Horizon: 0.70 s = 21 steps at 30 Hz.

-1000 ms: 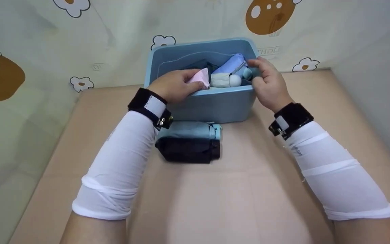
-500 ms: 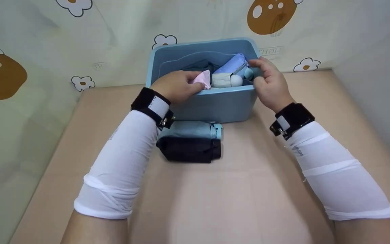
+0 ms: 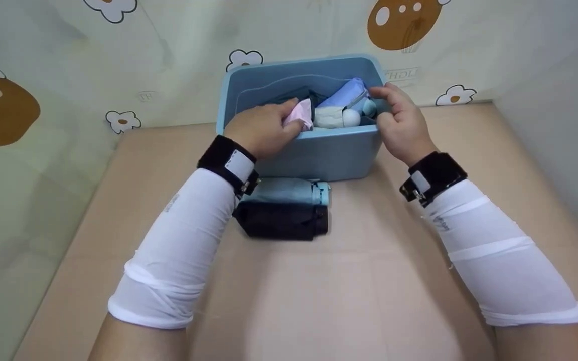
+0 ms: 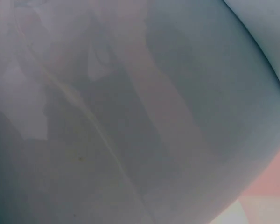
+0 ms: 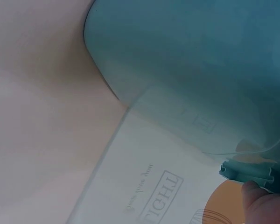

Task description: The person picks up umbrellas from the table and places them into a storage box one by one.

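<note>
A blue plastic bin stands near the back wall. My left hand reaches over its front left rim and pinches a pink folded fabric bundle between thumb and fingers. On the right side, my right hand grips the bin's rim with thumb and curled fingers; the right wrist view shows one fingertip at the rim. Inside lie a pale folding umbrella with a rounded end, a blue folded umbrella and dark fabric. The left wrist view shows only the bin's wall up close.
Two compact umbrellas lie side by side before the bin: a light blue one and a black one. They rest on a beige surface. A patterned sheet hangs behind, and a pale wall bounds the right side.
My left wrist has shifted slightly right and down, and the fingers have risen a little with the pink bundle. My right hand stays on the rim.
</note>
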Motion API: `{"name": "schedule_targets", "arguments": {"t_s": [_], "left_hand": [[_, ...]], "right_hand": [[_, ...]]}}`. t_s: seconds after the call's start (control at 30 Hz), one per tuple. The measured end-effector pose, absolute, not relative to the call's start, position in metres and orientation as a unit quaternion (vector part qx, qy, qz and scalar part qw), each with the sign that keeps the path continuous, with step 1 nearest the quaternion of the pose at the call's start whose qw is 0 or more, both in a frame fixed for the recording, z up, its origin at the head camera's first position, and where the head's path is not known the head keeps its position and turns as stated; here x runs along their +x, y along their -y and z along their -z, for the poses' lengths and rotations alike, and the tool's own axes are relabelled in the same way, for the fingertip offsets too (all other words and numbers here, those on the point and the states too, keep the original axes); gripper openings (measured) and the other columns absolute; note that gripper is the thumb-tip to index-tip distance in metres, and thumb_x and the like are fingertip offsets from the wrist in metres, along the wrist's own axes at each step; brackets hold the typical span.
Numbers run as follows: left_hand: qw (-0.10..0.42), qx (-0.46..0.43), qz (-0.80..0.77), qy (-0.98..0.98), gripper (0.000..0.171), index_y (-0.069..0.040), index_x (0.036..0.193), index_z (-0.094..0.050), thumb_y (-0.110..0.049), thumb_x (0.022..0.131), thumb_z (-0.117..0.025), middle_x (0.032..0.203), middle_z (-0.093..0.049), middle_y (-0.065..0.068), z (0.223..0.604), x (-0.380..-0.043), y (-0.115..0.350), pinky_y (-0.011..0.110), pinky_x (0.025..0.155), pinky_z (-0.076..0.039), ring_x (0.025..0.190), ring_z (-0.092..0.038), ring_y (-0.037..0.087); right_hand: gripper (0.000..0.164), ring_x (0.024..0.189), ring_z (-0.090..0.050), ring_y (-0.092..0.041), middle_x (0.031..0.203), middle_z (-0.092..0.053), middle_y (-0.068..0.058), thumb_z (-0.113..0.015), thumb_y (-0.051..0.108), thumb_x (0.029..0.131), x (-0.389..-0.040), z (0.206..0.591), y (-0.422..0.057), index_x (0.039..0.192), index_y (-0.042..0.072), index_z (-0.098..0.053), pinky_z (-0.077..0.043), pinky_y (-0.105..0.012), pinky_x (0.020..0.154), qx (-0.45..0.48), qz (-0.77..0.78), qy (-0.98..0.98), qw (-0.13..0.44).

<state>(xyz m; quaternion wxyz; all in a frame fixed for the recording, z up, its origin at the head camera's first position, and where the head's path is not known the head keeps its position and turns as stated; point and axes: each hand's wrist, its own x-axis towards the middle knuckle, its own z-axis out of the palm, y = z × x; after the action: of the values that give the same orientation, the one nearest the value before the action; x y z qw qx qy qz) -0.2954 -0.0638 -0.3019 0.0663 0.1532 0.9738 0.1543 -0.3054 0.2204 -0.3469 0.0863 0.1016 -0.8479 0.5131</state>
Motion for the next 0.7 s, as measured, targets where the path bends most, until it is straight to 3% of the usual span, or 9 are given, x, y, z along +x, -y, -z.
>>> {"name": "schedule_targets", "arguments": {"t_s": [0.33,0.43,0.57,0.7], "left_hand": [[0.004,0.164,-0.154,-0.974,0.064,-0.024,0.163,-0.041,-0.053,0.105,-0.041,0.158,-0.055,0.003,0.3060,-0.2929,0.0609,0.047,0.116,-0.046,0.135,-0.060,0.023],[-0.012,0.170,-0.150,-0.974,0.064,-0.024,0.162,-0.042,-0.053,0.106,-0.041,0.159,-0.054,0.001,0.3071,-0.2920,0.0609,0.044,0.117,-0.045,0.140,-0.057,0.021],[-0.023,0.175,-0.145,-0.974,0.065,-0.025,0.163,-0.040,-0.057,0.106,-0.041,0.161,-0.052,-0.001,0.3084,-0.2904,0.0607,0.043,0.115,-0.047,0.140,-0.058,0.020],[-0.034,0.179,-0.139,-0.973,0.068,-0.027,0.164,-0.038,-0.061,0.105,-0.042,0.161,-0.052,-0.002,0.3109,-0.2891,0.0606,0.043,0.112,-0.050,0.135,-0.060,0.020]], "right_hand": [[0.054,0.163,-0.020,-0.017,0.172,-0.033,-0.005,-0.037,0.000,0.098,-0.3039,0.3461,-0.2203,0.148,0.010,-0.057,-0.018,-0.039,0.132,0.092,-0.514,0.849,0.079],[0.054,0.163,-0.022,-0.018,0.169,-0.038,-0.008,-0.038,0.000,0.097,-0.3050,0.3470,-0.2204,0.146,0.007,-0.058,-0.018,-0.039,0.132,0.101,-0.510,0.849,0.093],[0.054,0.162,-0.024,-0.019,0.165,-0.043,-0.012,-0.039,-0.001,0.095,-0.3063,0.3480,-0.2205,0.144,0.004,-0.059,-0.018,-0.039,0.132,0.111,-0.507,0.848,0.103],[0.054,0.162,-0.023,-0.020,0.168,-0.039,-0.012,-0.039,-0.001,0.096,-0.3055,0.3484,-0.2204,0.145,0.005,-0.059,-0.018,-0.040,0.132,0.106,-0.509,0.849,0.096]]}}
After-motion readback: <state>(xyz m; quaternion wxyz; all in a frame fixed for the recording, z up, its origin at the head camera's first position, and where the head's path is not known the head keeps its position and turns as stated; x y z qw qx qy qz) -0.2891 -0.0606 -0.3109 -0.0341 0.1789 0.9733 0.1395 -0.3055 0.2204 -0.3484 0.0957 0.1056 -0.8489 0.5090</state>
